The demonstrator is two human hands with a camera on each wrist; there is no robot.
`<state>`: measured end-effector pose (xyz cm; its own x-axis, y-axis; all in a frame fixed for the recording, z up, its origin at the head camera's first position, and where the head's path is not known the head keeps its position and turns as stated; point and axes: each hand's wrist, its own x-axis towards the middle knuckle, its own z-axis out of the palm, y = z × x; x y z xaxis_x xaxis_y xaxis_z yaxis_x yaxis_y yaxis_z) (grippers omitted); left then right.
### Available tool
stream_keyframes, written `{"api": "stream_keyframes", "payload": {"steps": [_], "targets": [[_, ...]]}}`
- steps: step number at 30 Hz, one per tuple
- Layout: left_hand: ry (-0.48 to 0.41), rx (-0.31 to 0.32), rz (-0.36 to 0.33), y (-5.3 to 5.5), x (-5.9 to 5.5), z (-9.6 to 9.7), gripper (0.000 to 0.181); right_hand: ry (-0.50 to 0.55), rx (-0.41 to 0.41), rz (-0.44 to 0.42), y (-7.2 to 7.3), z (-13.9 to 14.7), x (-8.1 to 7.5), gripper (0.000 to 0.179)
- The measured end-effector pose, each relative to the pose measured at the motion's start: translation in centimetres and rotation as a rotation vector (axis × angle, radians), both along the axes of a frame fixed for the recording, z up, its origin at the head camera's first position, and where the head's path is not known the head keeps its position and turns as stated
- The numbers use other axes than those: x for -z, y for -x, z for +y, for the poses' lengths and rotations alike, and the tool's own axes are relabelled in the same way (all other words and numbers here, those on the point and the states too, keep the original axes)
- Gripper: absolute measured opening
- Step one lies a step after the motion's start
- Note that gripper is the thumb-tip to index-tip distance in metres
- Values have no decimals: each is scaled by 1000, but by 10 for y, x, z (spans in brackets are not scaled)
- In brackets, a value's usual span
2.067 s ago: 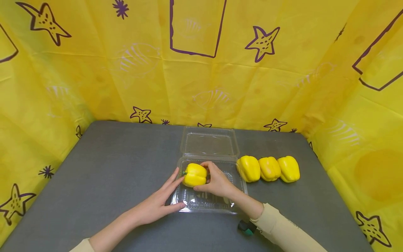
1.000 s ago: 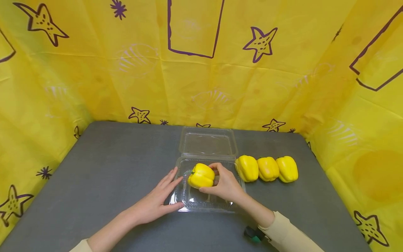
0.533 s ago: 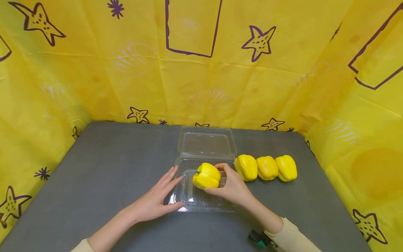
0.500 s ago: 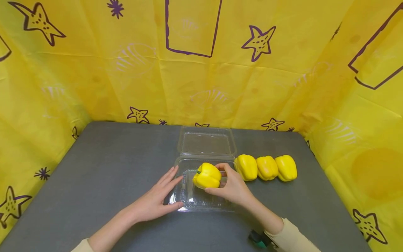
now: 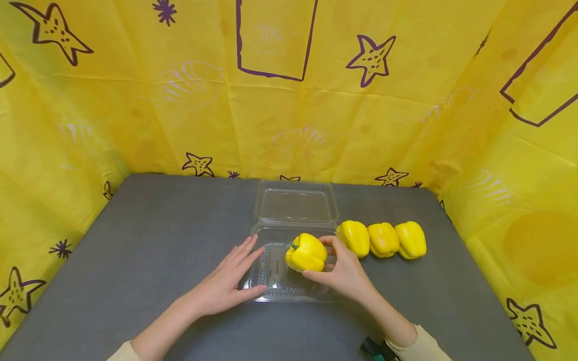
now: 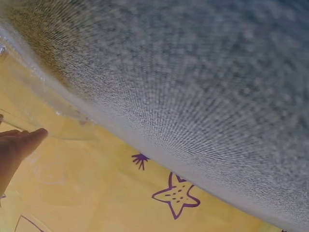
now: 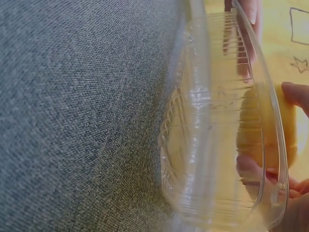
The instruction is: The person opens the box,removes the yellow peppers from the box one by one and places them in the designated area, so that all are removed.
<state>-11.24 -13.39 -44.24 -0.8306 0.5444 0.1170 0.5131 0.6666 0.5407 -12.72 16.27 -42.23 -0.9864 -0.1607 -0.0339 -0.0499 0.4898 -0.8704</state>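
Note:
A yellow bell pepper [image 5: 307, 252] with a green stem is held over the base of a clear plastic clamshell container [image 5: 276, 286]. My right hand [image 5: 347, 271] grips it from the right, thumb in front and fingers behind. In the right wrist view the same bell pepper [image 7: 268, 125] shows through the container wall [image 7: 193, 111]. My left hand [image 5: 228, 281] lies with straight, spread fingers along the container's left edge. Only part of the left hand [image 6: 17, 150] appears in the left wrist view, at the left border.
Three more yellow bell peppers [image 5: 384, 240] stand in a row right of the container. Its lid [image 5: 296, 203] lies folded back on the grey table [image 5: 180, 215]. A yellow printed cloth [image 5: 289, 115] surrounds the table at the back and sides.
My right hand has carried the bell pepper rightward over the container base, away from my left hand, and the pepper has turned slightly. The left hand stays nearly in place.

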Motion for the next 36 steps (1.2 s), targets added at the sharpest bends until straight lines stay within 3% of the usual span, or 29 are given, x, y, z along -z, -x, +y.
{"api": "stream_keyframes", "payload": {"steps": [9,21,36], "targets": [[19,6,5,0,-1,3,90,-4,24,1,-3,8,-3,77],[1,-4,-44,-1,-2,3,91,-15,85,-2,-5,22,-6,77],[-7,3,-71,-2,-1,3,90,85,158,23,-9,42,-15,76]]}}
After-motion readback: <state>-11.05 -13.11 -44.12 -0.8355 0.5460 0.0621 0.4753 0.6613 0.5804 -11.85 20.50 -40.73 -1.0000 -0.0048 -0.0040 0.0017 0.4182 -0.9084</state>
